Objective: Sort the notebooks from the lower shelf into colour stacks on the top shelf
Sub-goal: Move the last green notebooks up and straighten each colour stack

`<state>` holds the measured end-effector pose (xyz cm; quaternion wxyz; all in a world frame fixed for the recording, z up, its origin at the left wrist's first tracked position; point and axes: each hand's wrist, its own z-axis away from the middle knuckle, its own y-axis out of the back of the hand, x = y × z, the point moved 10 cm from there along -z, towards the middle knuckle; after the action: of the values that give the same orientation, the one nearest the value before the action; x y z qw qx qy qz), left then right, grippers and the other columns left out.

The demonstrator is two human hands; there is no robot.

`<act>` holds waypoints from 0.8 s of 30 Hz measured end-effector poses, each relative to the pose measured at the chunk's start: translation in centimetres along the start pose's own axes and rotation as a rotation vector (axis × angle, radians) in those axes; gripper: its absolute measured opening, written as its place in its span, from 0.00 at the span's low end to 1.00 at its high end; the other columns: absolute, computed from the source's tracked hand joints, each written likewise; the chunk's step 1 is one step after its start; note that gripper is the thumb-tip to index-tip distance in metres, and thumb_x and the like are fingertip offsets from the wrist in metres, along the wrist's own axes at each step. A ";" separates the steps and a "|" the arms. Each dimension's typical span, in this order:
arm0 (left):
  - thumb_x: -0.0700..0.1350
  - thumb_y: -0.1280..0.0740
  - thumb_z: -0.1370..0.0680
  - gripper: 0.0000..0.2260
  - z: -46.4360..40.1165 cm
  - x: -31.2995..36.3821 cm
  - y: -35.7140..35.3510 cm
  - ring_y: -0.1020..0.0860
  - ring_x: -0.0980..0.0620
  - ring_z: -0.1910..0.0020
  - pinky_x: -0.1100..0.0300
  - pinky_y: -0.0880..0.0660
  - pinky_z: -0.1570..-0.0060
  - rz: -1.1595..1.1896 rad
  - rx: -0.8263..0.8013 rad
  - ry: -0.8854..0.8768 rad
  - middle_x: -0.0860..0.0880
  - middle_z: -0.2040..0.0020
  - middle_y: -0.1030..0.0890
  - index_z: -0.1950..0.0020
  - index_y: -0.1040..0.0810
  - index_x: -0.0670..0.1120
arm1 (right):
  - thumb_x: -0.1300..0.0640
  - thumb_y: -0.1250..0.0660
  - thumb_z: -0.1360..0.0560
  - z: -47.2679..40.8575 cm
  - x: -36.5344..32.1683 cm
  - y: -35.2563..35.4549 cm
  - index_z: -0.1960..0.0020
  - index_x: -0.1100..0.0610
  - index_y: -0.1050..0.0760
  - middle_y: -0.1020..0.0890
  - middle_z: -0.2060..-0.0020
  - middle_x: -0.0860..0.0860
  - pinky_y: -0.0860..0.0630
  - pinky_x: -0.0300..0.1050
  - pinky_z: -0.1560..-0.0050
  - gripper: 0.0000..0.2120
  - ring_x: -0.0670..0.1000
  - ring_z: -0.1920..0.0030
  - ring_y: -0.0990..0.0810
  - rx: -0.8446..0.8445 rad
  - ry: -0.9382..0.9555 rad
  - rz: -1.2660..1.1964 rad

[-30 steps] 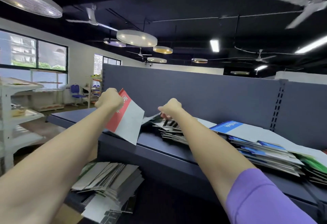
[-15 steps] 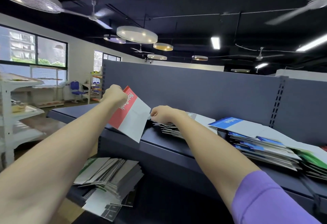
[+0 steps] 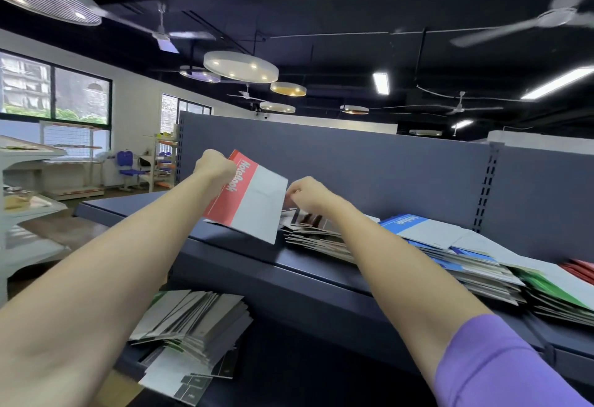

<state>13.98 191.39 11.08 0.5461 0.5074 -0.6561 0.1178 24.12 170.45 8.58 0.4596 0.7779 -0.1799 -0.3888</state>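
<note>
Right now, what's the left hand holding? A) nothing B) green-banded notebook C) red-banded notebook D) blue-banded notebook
C: the left hand grips the top corner of a red-banded notebook, held tilted above the top shelf, its band showing the word "NoteBook"; the blue-topped stack lies further right on the shelf.

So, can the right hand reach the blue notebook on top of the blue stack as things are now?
Probably yes. The right hand is at the dark stack, and the blue notebook lies uncovered on the same top shelf, nothing between them.
</note>
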 end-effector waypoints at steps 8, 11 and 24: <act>0.37 0.39 0.26 0.03 3.1 5.7 -8.4 0.24 0.43 0.65 0.57 0.28 0.64 0.116 -0.204 -0.027 0.39 0.52 0.18 0.55 0.26 0.41 | 0.63 0.32 0.22 4.1 6.6 6.3 0.47 0.61 0.28 0.19 0.57 0.57 0.20 0.45 0.67 0.06 0.54 0.63 0.18 0.175 -0.173 -0.629; 0.36 0.38 0.26 0.03 5.9 8.5 -12.5 0.21 0.42 0.70 0.53 0.21 0.68 0.106 -0.332 -0.068 0.38 0.61 0.20 0.58 0.26 0.38 | 0.66 0.34 0.23 5.9 11.4 9.7 0.46 0.59 0.27 0.20 0.53 0.57 0.21 0.47 0.59 0.08 0.55 0.58 0.20 0.321 -0.267 -0.666; 0.34 0.41 0.26 0.12 24.3 26.7 -29.8 0.20 0.41 0.64 0.55 0.18 0.67 0.056 -0.752 -0.643 0.40 0.54 0.17 0.50 0.19 0.38 | 0.64 0.28 0.25 25.6 31.8 24.7 0.48 0.68 0.23 0.16 0.53 0.62 0.18 0.49 0.55 0.08 0.52 0.59 0.17 0.692 -0.685 -0.577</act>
<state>26.12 146.26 12.38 0.4581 0.2679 -0.8017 -0.2750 26.44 122.80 8.69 -0.0315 0.7303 -0.2159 -0.6474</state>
